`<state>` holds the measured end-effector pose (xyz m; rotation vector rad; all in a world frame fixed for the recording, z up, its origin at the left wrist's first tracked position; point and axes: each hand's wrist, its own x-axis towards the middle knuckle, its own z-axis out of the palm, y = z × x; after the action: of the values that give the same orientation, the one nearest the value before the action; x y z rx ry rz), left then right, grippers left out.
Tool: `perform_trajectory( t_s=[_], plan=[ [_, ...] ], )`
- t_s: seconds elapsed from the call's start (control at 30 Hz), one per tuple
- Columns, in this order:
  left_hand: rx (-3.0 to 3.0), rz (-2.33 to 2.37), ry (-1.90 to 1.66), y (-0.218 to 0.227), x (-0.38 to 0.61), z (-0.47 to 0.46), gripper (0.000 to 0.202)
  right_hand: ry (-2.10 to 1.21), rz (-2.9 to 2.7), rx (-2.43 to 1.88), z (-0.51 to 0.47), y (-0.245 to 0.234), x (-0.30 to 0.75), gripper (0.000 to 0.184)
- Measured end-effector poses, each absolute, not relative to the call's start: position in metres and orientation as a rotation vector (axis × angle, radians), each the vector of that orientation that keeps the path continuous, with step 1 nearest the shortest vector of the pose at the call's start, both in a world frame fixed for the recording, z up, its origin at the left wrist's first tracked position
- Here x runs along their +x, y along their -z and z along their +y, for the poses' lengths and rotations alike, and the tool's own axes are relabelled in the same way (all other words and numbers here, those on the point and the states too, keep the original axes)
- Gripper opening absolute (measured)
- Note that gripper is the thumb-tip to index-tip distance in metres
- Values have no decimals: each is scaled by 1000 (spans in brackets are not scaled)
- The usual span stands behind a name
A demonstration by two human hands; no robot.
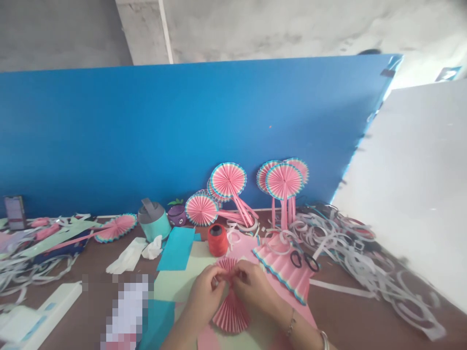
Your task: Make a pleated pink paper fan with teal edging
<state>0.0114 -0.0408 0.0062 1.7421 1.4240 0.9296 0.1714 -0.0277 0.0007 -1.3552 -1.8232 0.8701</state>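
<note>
A pleated pink paper fan (232, 313) is pinched in at its middle, with folds spreading out above and below. My left hand (207, 287) is closed on the narrow middle from the left. From the other side, my right hand (253, 281) pinches the same spot; whether thread is between the fingertips I cannot make out. Just behind the hands stands a spool of red thread (218, 240). Sheets of pale green paper (175, 284) and pink paper lie under the work. To the right rests a pleated pink strip with a blue-striped edge (284, 265), with black-handled scissors (304, 261) on it.
Finished round paper fans (228, 180) lean on the blue partition (164, 131). Curled white paper strips (346, 257) heap at right. A turquoise lidded container (154, 221), a purple pot (177, 215), crumpled tissue (129, 255) and a phone (15, 213) stand or lie left.
</note>
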Motion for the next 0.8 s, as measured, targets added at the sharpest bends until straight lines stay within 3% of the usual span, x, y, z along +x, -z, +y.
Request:
perform_trajectory(
  t_s=[0.27,0.6,0.8],
  plan=[
    [1892,1395,-896,-6,19,-46,27,-1157,-1609,-1318,-26,-5,175,16],
    [1915,1453,-893,6,19,-44,36,-891,-1842,-1542,-29,-16,178,8],
    [1975,1429,-900,9,18,-42,42,-797,-1949,-1532,-30,-10,174,19]
  ],
)
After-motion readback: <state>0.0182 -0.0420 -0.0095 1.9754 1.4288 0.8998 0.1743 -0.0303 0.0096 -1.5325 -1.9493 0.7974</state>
